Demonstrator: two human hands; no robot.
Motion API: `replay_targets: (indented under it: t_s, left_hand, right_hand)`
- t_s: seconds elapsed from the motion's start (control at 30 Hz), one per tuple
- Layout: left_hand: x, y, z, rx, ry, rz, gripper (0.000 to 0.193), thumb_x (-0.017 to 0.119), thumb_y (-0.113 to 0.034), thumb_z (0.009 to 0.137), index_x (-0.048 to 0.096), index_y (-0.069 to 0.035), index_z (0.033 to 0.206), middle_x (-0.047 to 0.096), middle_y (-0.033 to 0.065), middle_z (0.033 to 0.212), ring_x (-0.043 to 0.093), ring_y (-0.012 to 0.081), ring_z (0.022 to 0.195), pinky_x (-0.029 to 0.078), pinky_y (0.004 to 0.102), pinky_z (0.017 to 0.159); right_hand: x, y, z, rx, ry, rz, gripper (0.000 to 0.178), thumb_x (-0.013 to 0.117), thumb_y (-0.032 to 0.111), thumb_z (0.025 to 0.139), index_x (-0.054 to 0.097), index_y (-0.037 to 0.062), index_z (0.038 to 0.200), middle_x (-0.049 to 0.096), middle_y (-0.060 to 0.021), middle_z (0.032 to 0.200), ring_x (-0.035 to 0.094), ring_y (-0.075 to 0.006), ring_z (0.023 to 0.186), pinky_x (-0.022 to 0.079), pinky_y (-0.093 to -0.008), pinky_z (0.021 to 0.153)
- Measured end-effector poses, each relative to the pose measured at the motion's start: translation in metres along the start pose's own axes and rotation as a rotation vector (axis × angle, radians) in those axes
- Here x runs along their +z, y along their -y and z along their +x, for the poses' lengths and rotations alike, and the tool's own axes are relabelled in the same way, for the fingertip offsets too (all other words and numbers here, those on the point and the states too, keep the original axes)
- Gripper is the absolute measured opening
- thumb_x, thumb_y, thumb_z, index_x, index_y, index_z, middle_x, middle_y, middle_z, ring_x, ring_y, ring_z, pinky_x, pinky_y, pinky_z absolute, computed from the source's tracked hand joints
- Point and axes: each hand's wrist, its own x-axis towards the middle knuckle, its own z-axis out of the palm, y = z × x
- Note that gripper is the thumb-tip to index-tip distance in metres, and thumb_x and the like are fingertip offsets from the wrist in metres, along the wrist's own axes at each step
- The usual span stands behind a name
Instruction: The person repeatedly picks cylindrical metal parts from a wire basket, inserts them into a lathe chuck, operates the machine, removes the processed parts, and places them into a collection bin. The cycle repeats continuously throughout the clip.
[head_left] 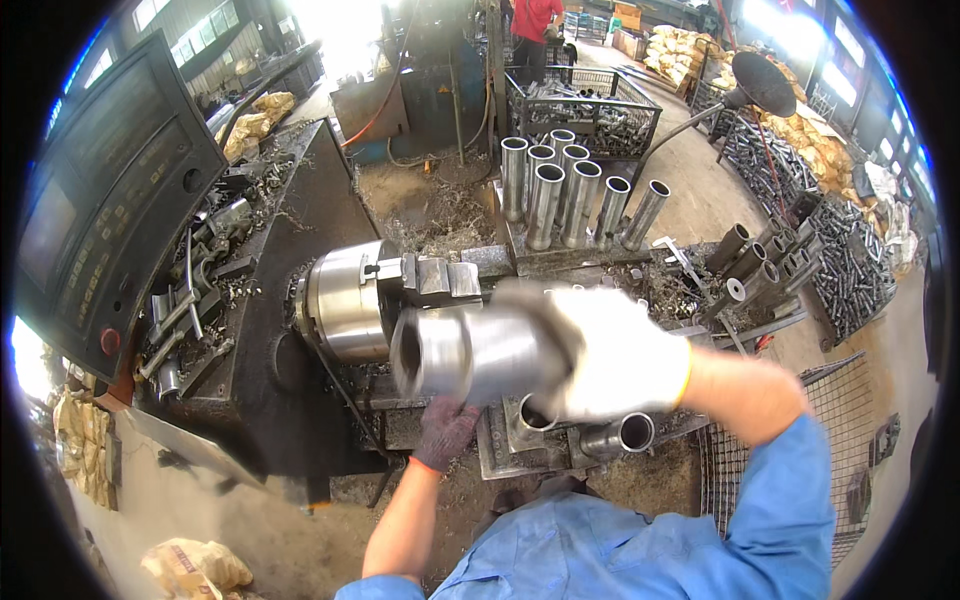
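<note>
A thick shiny metal tube [475, 352], smeared by motion, lies nearly level in front of me, its open end to the left. My right hand [625, 360], in a white glove, is closed around the tube's right part. Just below the tube's left end is my left hand [447, 432] in a dark glove. Its fingertips are blurred and partly hidden, so whether they touch the tube is unclear. Behind the tube's left end sits a lathe chuck [350, 305] with stepped jaws [435, 277]. Two more tubes, one upright [537, 415] and one tilted [620, 436], stand below my right hand.
Several upright tubes [547, 205] stand on a plate beyond the chuck. A caliper [683, 262] and dark tubes [745, 260] lie to the right. A control panel [115, 200] rises at left. Metal parts fill a wire crate [590, 115]; a person in red [535, 22] stands behind.
</note>
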Motion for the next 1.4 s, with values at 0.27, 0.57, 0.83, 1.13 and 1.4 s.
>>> replay_targets:
  t_s: [0.27, 0.57, 0.83, 1.13, 1.4]
  left_hand:
    - [-0.049, -0.014, -0.046, -0.181, -0.615, 0.738, 0.062, 0.069, -0.03, 0.091, 0.057, -0.013, 0.149, 0.058, 0.0209, 0.149, 0.057, 0.0439, 0.132, 0.049, 0.0531, 0.11]
    - [-0.034, 0.098, -0.172, -0.399, -1.047, -0.559, 0.029, 0.071, -0.026, 0.097, 0.069, -0.005, 0.117, 0.072, 0.0155, 0.104, 0.071, 0.0265, 0.083, 0.058, 0.0385, 0.068]
    - [-0.092, 0.206, -0.266, -0.308, -1.364, -1.366, 0.054, 0.045, -0.069, 0.105, 0.05, -0.021, 0.081, 0.036, -0.0032, 0.058, 0.037, 0.0185, 0.048, 0.029, 0.0393, 0.05]
    - [-0.12, 0.169, -0.279, -0.588, -1.201, -1.298, 0.048, 0.052, -0.062, 0.104, 0.044, -0.023, 0.078, 0.039, -0.0059, 0.06, 0.043, 0.0162, 0.055, 0.035, 0.0396, 0.058]
    - [-0.11, 0.163, -0.271, -0.492, -1.307, -0.686, 0.038, 0.057, -0.044, 0.108, 0.059, -0.007, 0.106, 0.06, 0.0058, 0.087, 0.056, 0.0182, 0.074, 0.051, 0.038, 0.069]
  right_hand:
    - [0.007, -0.159, 0.106, 0.026, 0.293, -0.863, 0.043, 0.081, 0.022, 0.077, 0.071, 0.004, 0.115, 0.076, -0.0196, 0.107, 0.077, -0.0348, 0.097, 0.063, -0.048, 0.084]
    - [0.094, -0.21, 0.154, 0.127, 0.563, -0.278, 0.071, 0.091, 0.043, 0.067, 0.073, 0.0001, 0.12, 0.077, -0.0238, 0.113, 0.074, -0.0392, 0.106, 0.058, -0.0478, 0.091]
    - [0.069, -0.223, 0.149, 0.119, 0.624, -0.11, 0.07, 0.086, 0.051, 0.072, 0.075, 0.0003, 0.119, 0.079, -0.0207, 0.104, 0.075, -0.0357, 0.092, 0.058, -0.0451, 0.084]
    - [0.118, -0.193, 0.182, 0.123, 0.443, -0.008, 0.064, 0.083, 0.036, 0.067, 0.074, -0.0014, 0.118, 0.077, -0.0245, 0.105, 0.075, -0.0365, 0.1, 0.059, -0.0447, 0.087]
    - [0.02, -0.133, 0.097, 0.145, 0.048, 0.097, 0.075, 0.077, 0.036, 0.087, 0.056, 0.0011, 0.15, 0.066, -0.023, 0.143, 0.066, -0.0325, 0.132, 0.05, -0.0406, 0.115]
